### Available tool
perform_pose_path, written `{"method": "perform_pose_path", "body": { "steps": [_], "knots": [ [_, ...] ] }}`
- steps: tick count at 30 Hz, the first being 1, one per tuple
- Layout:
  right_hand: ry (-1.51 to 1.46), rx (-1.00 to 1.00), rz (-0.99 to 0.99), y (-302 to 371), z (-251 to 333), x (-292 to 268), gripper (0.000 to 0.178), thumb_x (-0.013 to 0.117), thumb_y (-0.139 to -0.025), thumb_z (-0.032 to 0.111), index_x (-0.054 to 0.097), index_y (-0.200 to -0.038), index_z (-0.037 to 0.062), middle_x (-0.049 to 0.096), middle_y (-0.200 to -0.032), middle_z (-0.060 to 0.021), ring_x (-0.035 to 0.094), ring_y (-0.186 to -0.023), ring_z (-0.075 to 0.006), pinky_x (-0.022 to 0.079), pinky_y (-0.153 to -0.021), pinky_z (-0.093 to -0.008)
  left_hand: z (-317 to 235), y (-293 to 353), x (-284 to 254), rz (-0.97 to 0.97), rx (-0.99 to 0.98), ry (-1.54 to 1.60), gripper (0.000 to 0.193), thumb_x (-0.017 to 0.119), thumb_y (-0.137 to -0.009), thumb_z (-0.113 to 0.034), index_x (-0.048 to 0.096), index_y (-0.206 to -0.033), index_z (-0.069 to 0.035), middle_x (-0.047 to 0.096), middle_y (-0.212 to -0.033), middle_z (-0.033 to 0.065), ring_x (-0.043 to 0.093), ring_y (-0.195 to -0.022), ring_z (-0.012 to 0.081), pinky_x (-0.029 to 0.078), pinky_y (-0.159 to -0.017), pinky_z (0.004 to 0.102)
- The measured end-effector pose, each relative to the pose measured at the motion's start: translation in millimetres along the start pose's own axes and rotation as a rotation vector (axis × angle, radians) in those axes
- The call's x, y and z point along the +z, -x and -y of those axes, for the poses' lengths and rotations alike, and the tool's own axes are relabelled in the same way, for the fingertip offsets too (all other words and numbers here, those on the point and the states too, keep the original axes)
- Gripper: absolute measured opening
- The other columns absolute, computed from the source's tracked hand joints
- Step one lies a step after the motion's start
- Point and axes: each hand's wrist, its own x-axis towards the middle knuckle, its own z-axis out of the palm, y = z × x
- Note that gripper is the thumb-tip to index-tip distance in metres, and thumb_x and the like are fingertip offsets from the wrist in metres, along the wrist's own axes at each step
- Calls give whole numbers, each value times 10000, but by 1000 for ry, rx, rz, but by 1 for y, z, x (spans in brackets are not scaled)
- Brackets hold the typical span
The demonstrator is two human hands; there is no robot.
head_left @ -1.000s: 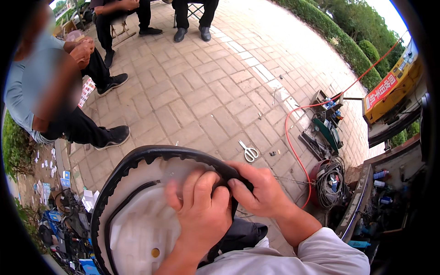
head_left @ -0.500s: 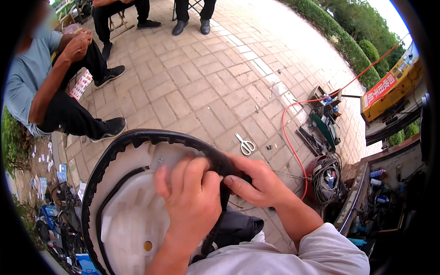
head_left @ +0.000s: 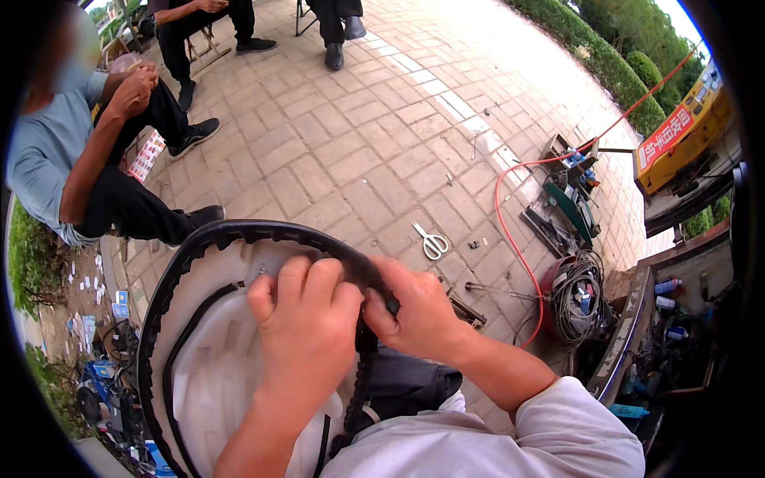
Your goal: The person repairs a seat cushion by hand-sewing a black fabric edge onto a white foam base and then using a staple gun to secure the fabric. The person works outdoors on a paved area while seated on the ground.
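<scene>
An upturned vehicle seat [head_left: 209, 390], likely a scooter's, lies across my lap with its pale plastic underside facing up. The black cover [head_left: 163, 307] wraps over its rim in a notched edge. My right hand [head_left: 418, 307] grips this cover at the right side of the rim, thumb on the inner side. Right beside it, my left hand [head_left: 307, 323] is curled over the underside, knuckles up. Its fingertips are hidden, so whatever it pinches does not show. A black strip [head_left: 191, 338] curves along the underside.
White-handled scissors [head_left: 432, 241] lie on the paving ahead. To the right are a red hose [head_left: 502, 209], coiled cable [head_left: 580, 299], a toolbox [head_left: 567, 151] and a cluttered tray [head_left: 677, 342]. A seated person [head_left: 60, 151] is at left, with others farther back.
Both hands have shifted slightly left along with the seat's right rim. My left hand, blurred before, now shows sharply with its fingers more curled. A far person's feet have changed position.
</scene>
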Motion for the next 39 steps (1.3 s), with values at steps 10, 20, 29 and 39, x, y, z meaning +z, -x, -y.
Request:
{"method": "perform_pose_path", "body": {
  "steps": [10, 20, 29, 39],
  "knots": [
    [-246, 69, 204, -12, 0, -15, 448, 645, -905, 247, 571, -1234, -49, 696, -911, -221, 672, -762, -389, 532, -678, -436, 28, 15, -9, 68, 40, 8, 156, 718, -714, -145, 589, -790, -98, 550, -1040, 57, 498, -1025, 302, 331, -865, 441],
    [45, 865, 71, 122, -333, 70, 428, 573, -863, 176, 581, -1229, -45, 566, -1234, -295, 554, -1151, -432, 436, -1017, -438, 49, 38, -10, 158, 16, -89, 259, 599, -939, -205, 481, -826, -4, 466, -948, 149, 466, -915, 349, 376, -821, 455],
    [581, 740, -314, 247, -383, 84, 541, 650, -838, 168, 505, -1320, -30, 452, -1388, -265, 435, -1265, -448, 361, -1069, -521, 55, 30, -8, 255, -36, -117, 254, 543, -963, -201, 505, -898, 42, 490, -1048, 218, 486, -971, 392, 390, -891, 477],
    [649, 762, 120, 283, -357, 57, 858, 782, -674, 126, 388, -1430, 33, 558, -1246, -197, 519, -1165, -394, 403, -1034, -503, 61, 36, -11, 162, -110, -130, 267, 543, -955, -205, 517, -863, 44, 500, -1048, 228, 487, -1000, 408, 382, -913, 478]
  ]
}}
